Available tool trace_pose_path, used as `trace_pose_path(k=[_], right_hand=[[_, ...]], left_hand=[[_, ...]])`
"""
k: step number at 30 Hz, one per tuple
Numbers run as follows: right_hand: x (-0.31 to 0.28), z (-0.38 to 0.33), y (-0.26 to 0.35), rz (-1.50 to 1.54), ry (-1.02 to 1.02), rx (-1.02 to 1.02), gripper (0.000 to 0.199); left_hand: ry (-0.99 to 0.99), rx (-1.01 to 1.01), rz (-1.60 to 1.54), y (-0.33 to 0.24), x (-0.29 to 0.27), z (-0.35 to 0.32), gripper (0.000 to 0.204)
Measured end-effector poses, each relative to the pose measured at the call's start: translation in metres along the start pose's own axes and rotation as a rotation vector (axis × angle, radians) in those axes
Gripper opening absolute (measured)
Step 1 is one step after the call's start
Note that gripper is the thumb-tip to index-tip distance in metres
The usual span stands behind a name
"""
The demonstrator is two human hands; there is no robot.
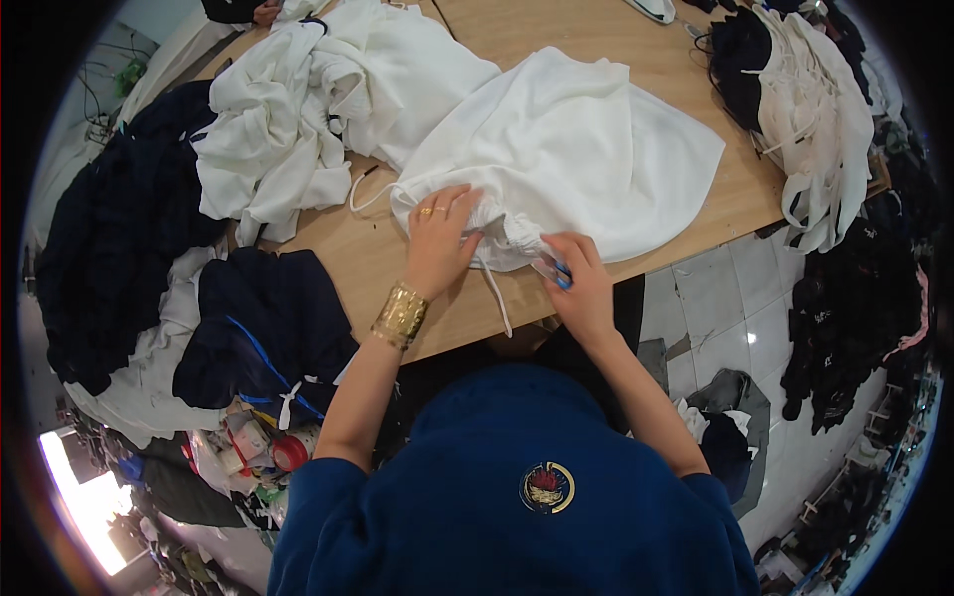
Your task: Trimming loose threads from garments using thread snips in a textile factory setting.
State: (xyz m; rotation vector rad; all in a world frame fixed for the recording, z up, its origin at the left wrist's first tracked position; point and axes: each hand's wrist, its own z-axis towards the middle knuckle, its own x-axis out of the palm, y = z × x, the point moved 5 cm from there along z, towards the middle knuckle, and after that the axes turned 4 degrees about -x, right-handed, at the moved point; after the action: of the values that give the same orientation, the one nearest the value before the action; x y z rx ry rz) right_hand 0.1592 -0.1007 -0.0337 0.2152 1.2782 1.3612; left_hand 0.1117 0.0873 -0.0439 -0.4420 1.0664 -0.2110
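A white garment (586, 149) with a gathered waistband and a hanging drawstring (494, 298) lies spread at the table's near edge. My left hand (437, 238), with a gold cuff at the wrist, has its thumb and fingers closed on the gathered band. To its right, my right hand (579, 283) is closed round a small blue-and-clear tool (558, 273), which looks like thread snips. Its fingertips are at the right end of the gathers. The tool's tip is partly hidden by my fingers.
More crumpled white garments (268, 129) lie to the left on the wooden table (686, 214). Dark navy clothes (263, 318) pile up at the left. White pieces with ties (815, 119) hang over the right end. Another person's hand (266, 13) shows at the far left.
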Motion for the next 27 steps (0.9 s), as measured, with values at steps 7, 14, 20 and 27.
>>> trace_pose_path(k=[7, 14, 20, 27], right_hand=[[0.0, 0.027, -0.023, -0.31, -0.039, 0.121, 0.04], [-0.113, 0.067, 0.002, -0.343, -0.311, 0.049, 0.021], [-0.165, 0.068, -0.001, 0.082, -0.04, 0.368, 0.02], [-0.165, 0.054, -0.009, 0.639, 0.137, 0.57, 0.023]], left_hand=[[0.466, -0.388, -0.605, -0.03, -0.014, 0.028, 0.017], [0.359, -0.54, -0.956, -0.04, -0.073, 0.047, 0.019], [0.274, -0.609, -1.267, -0.019, -0.087, 0.053, 0.017], [0.337, -0.69, -1.399, -0.022, -0.088, 0.056, 0.017]])
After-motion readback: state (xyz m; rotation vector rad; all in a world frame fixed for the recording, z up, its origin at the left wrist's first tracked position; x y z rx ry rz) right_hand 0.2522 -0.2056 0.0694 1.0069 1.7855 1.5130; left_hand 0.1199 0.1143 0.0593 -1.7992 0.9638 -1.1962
